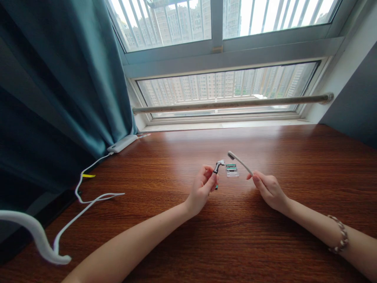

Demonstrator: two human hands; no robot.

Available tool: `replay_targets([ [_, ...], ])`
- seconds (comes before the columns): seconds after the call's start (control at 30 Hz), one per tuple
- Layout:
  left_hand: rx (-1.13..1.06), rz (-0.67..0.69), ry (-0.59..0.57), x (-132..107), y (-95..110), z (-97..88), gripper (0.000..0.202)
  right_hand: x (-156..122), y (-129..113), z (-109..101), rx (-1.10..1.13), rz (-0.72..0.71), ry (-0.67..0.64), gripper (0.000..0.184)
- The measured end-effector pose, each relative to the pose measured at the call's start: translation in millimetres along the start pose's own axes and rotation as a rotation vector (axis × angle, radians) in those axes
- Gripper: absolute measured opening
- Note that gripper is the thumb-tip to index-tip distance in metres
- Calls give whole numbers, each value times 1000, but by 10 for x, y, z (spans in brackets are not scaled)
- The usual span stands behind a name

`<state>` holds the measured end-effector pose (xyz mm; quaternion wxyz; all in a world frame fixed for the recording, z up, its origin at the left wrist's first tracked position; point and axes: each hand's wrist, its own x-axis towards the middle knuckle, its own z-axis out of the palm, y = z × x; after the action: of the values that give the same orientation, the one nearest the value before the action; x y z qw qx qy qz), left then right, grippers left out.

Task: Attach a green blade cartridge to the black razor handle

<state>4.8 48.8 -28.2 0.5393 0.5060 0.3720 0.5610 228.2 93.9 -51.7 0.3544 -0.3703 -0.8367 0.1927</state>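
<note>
Near the middle of the table, my left hand is closed around the handle of a razor, whose head points up and to the right. My right hand pinches the lower end of a white toothbrush. Its dark bristles face down at the upper left end, close to the razor head but apart from it. Below the brush and between the hands, a clear plastic holder with green and dark razor cartridges lies on the table.
The brown wooden table reaches to the window sill. A white power strip lies at the back left by the blue curtain. White cables run along the left side, near a yellow strip. A metal rail crosses the window.
</note>
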Motion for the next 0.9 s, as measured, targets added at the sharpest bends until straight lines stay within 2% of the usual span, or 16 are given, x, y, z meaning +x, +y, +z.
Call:
replay_targets([
  [0.13,-100,-25,-30,25,-6,19,18,-14,1,8,-71,-138,-74,27],
  [0.33,-264,-155,-56,20,43,72,22,-4,37,53,-132,-1,126,25],
  [0.47,-283,-197,-92,12,59,85,22,-4,43,58,-164,-57,44,23],
  [0.6,-291,-216,-84,17,52,78,23,2,30,56,-178,2,171,23],
  [0.77,-305,-224,-102,27,31,59,23,0,-1,64,-164,-101,4,20],
  [0.9,-316,-221,-96,36,9,47,20,-12,-17,63,-189,-59,109,23],
])
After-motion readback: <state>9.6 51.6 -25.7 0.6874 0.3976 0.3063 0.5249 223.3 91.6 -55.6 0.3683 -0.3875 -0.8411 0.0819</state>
